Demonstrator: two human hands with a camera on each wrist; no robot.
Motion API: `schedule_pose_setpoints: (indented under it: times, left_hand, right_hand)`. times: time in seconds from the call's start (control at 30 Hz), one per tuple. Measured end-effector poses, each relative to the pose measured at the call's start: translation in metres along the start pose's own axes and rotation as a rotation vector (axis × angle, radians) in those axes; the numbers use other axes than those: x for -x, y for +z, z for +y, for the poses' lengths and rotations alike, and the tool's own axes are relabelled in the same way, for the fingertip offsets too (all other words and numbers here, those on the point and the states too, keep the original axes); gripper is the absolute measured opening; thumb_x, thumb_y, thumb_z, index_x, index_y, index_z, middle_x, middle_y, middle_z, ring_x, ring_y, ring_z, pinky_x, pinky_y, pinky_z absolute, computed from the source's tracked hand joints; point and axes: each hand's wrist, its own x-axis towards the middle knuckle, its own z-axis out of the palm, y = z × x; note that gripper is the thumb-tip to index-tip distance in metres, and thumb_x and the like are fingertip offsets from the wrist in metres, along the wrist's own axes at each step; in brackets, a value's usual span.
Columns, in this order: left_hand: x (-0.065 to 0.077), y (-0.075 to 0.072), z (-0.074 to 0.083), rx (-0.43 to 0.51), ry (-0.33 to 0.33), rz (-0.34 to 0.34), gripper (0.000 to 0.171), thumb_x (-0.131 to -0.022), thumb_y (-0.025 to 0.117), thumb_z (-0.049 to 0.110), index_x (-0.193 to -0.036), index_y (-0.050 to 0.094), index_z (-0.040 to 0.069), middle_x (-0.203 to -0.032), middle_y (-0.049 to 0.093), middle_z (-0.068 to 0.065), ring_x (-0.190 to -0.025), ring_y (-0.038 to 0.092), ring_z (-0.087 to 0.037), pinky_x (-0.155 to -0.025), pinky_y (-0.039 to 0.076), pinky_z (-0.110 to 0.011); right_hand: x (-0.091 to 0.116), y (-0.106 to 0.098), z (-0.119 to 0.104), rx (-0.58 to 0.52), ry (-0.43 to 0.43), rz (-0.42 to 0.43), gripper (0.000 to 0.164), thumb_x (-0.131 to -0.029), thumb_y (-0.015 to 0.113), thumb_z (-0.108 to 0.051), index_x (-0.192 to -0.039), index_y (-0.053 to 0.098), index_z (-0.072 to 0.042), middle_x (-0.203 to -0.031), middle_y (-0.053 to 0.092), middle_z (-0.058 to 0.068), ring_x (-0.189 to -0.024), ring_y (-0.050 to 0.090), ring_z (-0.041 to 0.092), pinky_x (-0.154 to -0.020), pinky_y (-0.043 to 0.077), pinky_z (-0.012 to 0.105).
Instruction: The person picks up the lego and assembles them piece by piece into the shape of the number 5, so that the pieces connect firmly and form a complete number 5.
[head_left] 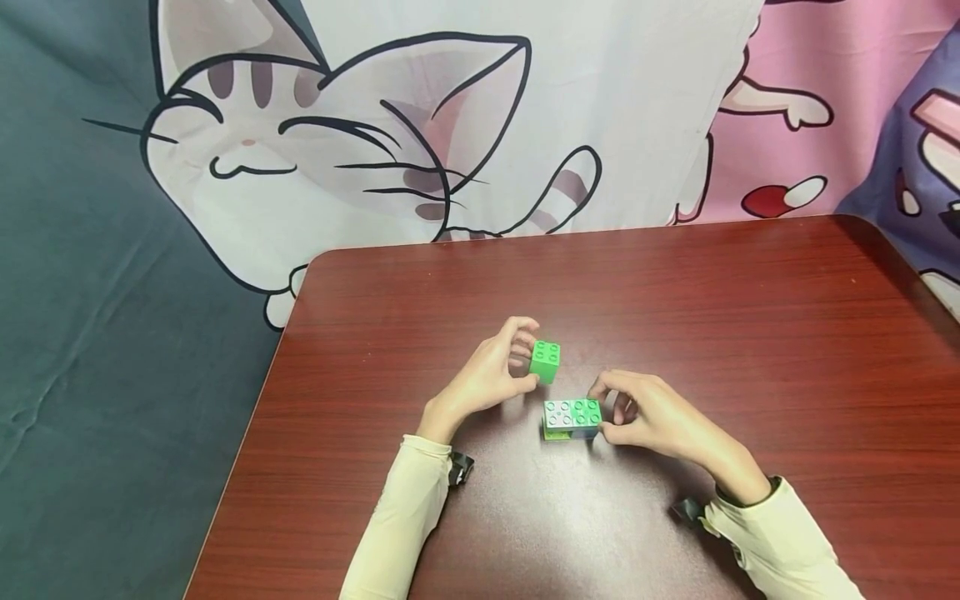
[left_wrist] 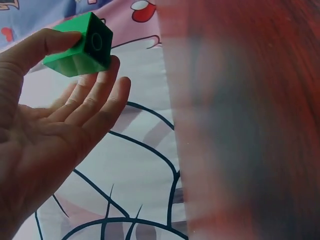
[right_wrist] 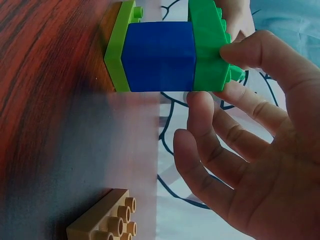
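My left hand (head_left: pixel 486 371) holds a small square green building brick (head_left: pixel 545 361) between thumb and fingers, raised off the table. The left wrist view shows the brick's hollow underside (left_wrist: pixel 96 42). Just in front of it stands a small stack of bricks. A long green brick (right_wrist: pixel 207 50) is on top, a blue brick (right_wrist: pixel 159 56) beneath it, and a flat lime-green piece (right_wrist: pixel 119 57) at the bottom on the table. My right hand (head_left: pixel 651 412) pinches the right end of the top brick. Its other fingers are loosely bent below.
A tan studded brick (right_wrist: pixel 107 220) lies on the table in the right wrist view; I cannot make it out in the head view. The reddish-brown table (head_left: pixel 337 350) ends at a cloth backdrop (head_left: pixel 637 108) with cartoon cats. Dark wrist cameras (head_left: pixel 461 469) sit at both cuffs.
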Motion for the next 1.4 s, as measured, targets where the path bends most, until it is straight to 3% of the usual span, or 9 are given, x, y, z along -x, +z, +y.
schedule_pose_setpoints:
  times: [0.17,0.37,0.67,0.97,1.4]
  left_hand:
    - [0.002,-0.001,0.004,-0.008,0.014,-0.039,0.044,-0.072,0.075,-0.002,-0.111,0.055,0.005,-0.102,0.062,-0.006,-0.092,0.061,-0.015,-0.081,0.05,-0.027]
    - [0.007,-0.003,0.014,0.026,-0.023,-0.129,0.043,-0.071,0.079,0.005,-0.103,0.051,0.009,-0.097,0.06,-0.003,-0.09,0.059,-0.011,-0.081,0.05,-0.026]
    - [0.008,-0.002,0.021,0.049,-0.003,-0.271,0.042,-0.071,0.08,0.005,-0.097,0.048,0.01,-0.094,0.06,0.0,-0.087,0.06,-0.01,-0.082,0.05,-0.033]
    - [0.006,0.001,0.021,0.044,0.011,-0.309,0.042,-0.071,0.08,0.007,-0.096,0.048,0.01,-0.096,0.059,-0.001,-0.09,0.059,-0.012,-0.082,0.05,-0.034]
    - [0.008,0.003,0.021,-0.002,0.043,-0.355,0.043,-0.07,0.08,0.003,-0.097,0.047,0.009,-0.099,0.057,-0.002,-0.093,0.057,-0.012,-0.084,0.049,-0.03]
  right_hand:
    - [-0.001,0.0,0.0,-0.003,0.003,-0.001,0.033,-0.066,0.07,-0.002,-0.091,0.06,-0.02,-0.068,0.056,-0.003,-0.057,0.052,0.003,-0.051,0.045,0.022]
    - [-0.001,0.0,-0.001,-0.007,0.002,-0.006,0.033,-0.066,0.069,-0.002,-0.091,0.06,-0.021,-0.067,0.055,-0.006,-0.057,0.052,0.003,-0.051,0.046,0.022]
    - [0.001,-0.001,0.001,-0.012,-0.01,-0.008,0.034,-0.066,0.069,-0.001,-0.092,0.059,-0.02,-0.071,0.056,-0.004,-0.058,0.053,0.003,-0.052,0.047,0.023]
    - [-0.002,-0.003,0.0,-0.011,-0.03,-0.007,0.034,-0.066,0.069,0.0,-0.092,0.059,-0.021,-0.071,0.054,-0.009,-0.058,0.053,0.003,-0.053,0.049,0.025]
    - [0.0,-0.001,0.001,-0.03,-0.026,-0.013,0.035,-0.066,0.069,0.001,-0.093,0.06,-0.02,-0.072,0.057,-0.002,-0.059,0.053,0.004,-0.053,0.05,0.027]
